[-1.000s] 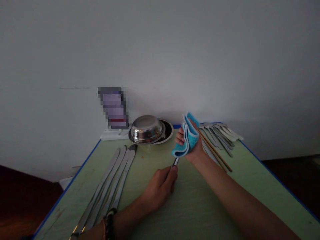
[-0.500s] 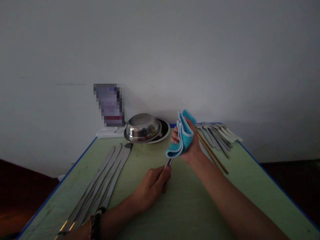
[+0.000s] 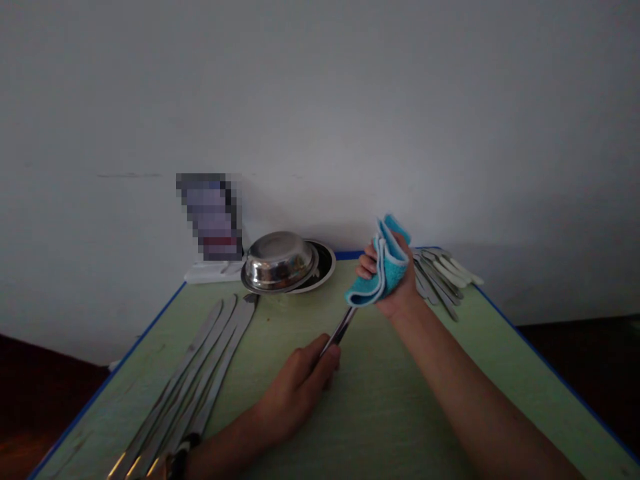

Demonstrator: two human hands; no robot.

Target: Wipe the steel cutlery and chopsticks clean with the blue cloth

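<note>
My left hand (image 3: 299,387) is closed around one end of a long metal utensil (image 3: 341,330), low over the green table (image 3: 380,400). My right hand (image 3: 395,277) grips a folded turquoise cloth (image 3: 383,272) that wraps the utensil's far end, so that end is hidden. A short bare stretch of metal shows between the two hands.
Several long metal utensils (image 3: 200,377) lie side by side at the left. An upturned steel bowl (image 3: 277,260) on a dark plate stands at the back. More cutlery (image 3: 443,273) is laid out at the back right, by the table's blue edge. A white wall rises behind.
My right hand with the cloth has slid further up the utensil, away from my left hand, so more bare metal shows between them. The view shifted slightly.
</note>
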